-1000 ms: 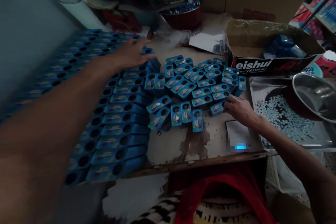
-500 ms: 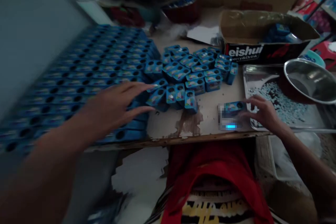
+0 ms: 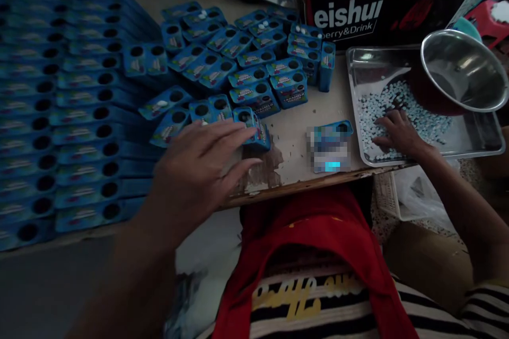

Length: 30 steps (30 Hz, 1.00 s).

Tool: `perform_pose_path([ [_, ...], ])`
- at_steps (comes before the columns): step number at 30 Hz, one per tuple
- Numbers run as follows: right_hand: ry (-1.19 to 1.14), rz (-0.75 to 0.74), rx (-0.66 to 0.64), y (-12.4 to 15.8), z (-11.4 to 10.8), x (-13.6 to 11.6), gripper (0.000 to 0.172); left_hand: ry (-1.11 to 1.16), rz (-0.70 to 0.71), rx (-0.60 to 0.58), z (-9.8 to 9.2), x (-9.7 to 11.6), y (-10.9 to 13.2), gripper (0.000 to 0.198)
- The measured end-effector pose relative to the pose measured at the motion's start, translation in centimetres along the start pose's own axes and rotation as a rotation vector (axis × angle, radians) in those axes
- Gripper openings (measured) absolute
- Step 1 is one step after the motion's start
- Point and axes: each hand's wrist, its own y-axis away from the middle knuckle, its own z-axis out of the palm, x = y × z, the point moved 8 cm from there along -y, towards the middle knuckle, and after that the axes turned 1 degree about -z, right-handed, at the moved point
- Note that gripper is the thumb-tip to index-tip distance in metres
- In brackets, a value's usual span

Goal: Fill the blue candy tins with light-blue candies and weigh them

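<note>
My left hand [image 3: 202, 161] hovers at the near edge of the loose blue small boxes, fingers stretched out and thumb apart, holding nothing. Just past its fingertips stands a blue candy box [image 3: 258, 135]; whether they touch is unclear. My right hand [image 3: 400, 132] is down in the metal tray [image 3: 475, 143], its bent fingers apart over small white and pale blue pellets [image 3: 435, 124]. Between the hands, near the table edge, sits another blue box [image 3: 338, 128], partly covered by a pixelated patch. The boxes have round dark holes on top; a few bear white pellets.
Rows of blue boxes [image 3: 83, 116] fill the left side. A steel bowl [image 3: 463, 71] leans over the tray's far right part. Behind stands a black-printed carton [image 3: 350, 16] holding blue items. The wooden table edge [image 3: 286, 190] runs in front of my red apron [image 3: 302, 222].
My right hand has left the pixelated blue box and moved right into the tray's pellets. My left hand has shifted right along the loose boxes. The view has tilted down and moved closer.
</note>
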Motion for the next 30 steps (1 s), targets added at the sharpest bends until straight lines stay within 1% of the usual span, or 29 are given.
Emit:
perform_pose_path([
  [1,-0.029,0.001,0.013,-0.4,-0.3,-0.1,0.044,0.004,0.025,-0.007,0.8,0.6,-0.5,0.057],
  [2,-0.078,0.016,0.020,-0.8,-0.6,-0.1,0.032,0.005,0.042,-0.015,1.5,1.2,-0.9,0.053],
  [4,-0.262,0.075,0.041,-1.4,-1.5,0.6,0.016,0.002,0.066,-0.032,2.5,2.3,-1.5,0.046],
  [5,-0.410,0.124,0.057,-1.6,-2.0,1.3,0.011,0.002,0.070,-0.038,2.8,2.7,-1.7,0.045],
  [6,-0.598,0.186,0.067,-1.7,-2.5,2.0,0.012,0.006,0.071,-0.045,3.1,3.1,-1.9,0.044],
  [8,-1.036,0.337,0.050,-1.5,-2.9,3.4,0.019,0.038,0.061,-0.061,3.6,3.6,-2.2,0.042],
  [10,-1.417,0.500,-0.025,-1.1,-2.7,3.9,0.019,0.100,0.023,-0.066,4.1,3.8,-2.5,0.042],
  [12,-1.647,0.618,-0.118,-0.5,-2.3,3.6,0.019,0.189,-0.030,-0.062,4.8,3.8,-2.8,0.043],
  [14,-1.748,0.690,-0.184,0.0,-1.8,3.0,0.019,0.286,-0.087,-0.063,5.8,3.7,-3.1,0.044],
  [17,-1.759,0.722,-0.191,0.5,-1.3,2.0,0.017,0.406,-0.203,-0.091,7.4,3.2,-3.7,0.046],
  [19,-1.713,0.707,-0.162,0.8,-1.4,1.5,0.017,0.466,-0.288,-0.109,8.3,2.7,-4.1,0.049],
  [22,-1.608,0.644,-0.171,0.8,-2.1,0.5,0.027,0.571,-0.388,-0.122,9.3,2.4,-4.5,0.058],
  [24,-1.518,0.579,-0.207,0.6,-2.8,-0.4,0.036,0.656,-0.444,-0.124,10.4,2.5,-4.8,0.066],
  [26,-1.417,0.496,-0.224,0.1,-3.7,-1.2,0.042,0.734,-0.497,-0.112,11.8,2.9,-4.8,0.074],
  [28,-1.278,0.389,-0.182,-0.7,-5.1,-1.8,0.040,0.790,-0.543,-0.085,13.5,3.3,-4.7,0.076],
  [30,-1.034,0.273,-0.092,-1.3,-6.8,-2.1,0.032,0.829,-0.588,-0.061,15.2,3.6,-4.4,0.066],
])
